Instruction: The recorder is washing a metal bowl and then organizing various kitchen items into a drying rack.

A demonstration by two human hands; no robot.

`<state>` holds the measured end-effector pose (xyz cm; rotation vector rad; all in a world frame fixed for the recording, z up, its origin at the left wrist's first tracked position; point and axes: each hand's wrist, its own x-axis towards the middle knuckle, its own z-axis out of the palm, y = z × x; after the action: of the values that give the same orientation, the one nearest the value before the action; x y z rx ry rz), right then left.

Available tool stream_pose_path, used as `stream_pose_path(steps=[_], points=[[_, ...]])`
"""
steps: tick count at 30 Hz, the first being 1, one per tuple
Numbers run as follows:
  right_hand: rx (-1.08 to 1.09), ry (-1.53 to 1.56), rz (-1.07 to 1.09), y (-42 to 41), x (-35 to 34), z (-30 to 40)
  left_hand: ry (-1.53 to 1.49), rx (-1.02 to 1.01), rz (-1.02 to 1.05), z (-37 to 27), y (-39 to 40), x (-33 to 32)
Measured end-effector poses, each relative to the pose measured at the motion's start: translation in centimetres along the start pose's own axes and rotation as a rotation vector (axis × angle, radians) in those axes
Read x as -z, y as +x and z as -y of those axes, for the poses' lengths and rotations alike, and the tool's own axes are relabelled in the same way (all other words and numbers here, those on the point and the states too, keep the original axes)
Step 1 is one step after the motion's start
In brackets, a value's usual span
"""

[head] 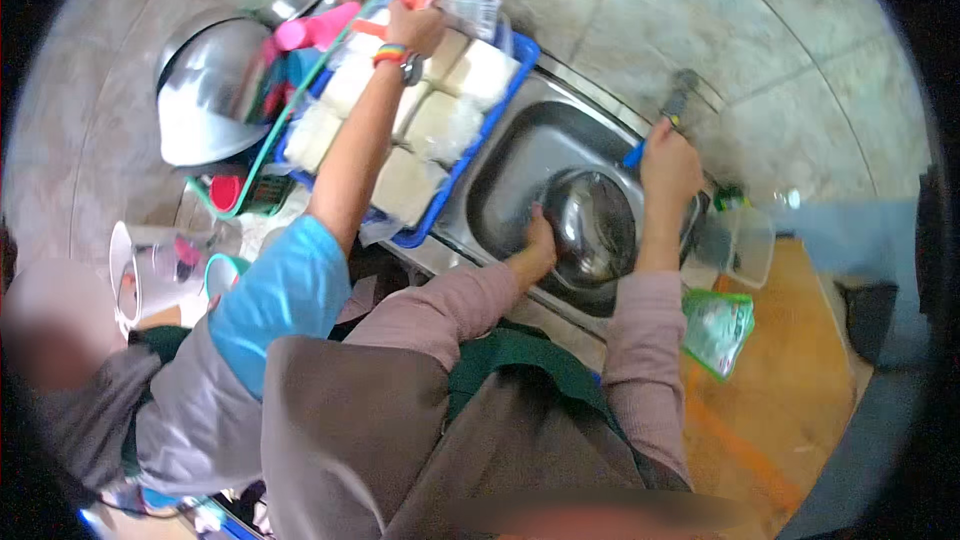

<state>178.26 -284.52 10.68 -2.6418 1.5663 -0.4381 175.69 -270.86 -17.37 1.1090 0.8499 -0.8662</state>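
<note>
My left hand (537,246) grips the near left side of a shiny metal bowl (592,229). The bowl sits low in a stainless steel sink (501,157), and what is inside it is hard to make out. Over the sink's right rim, my right hand (670,169) is closed around a faucet (679,94) at the tiled wall. A blue piece (634,155), which looks like its lever, juts out to the left of the fingers.
A blue plastic basket (480,165) of pale blocks in clear plastic adjoins the sink's left side. A co-worker's hand (416,26) reaches over it, holding something reddish. Left of that are a green rack (262,195) and metal basins (214,90). A green packet (718,330) lies on the wooden surface (780,390).
</note>
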Motion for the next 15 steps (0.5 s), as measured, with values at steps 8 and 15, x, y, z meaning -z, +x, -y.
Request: stream_pose_path(steps=[8, 15], points=[[0.044, -0.043, -0.074, -2.4, 1.2, 0.8, 0.21, -0.061, -0.08, -3.1, -5.4, 0.9], [0.083, -0.102, -0.087, -2.2, 0.7, 1.1, 0.299, -0.074, -0.194, -6.5, -8.9, 0.3]])
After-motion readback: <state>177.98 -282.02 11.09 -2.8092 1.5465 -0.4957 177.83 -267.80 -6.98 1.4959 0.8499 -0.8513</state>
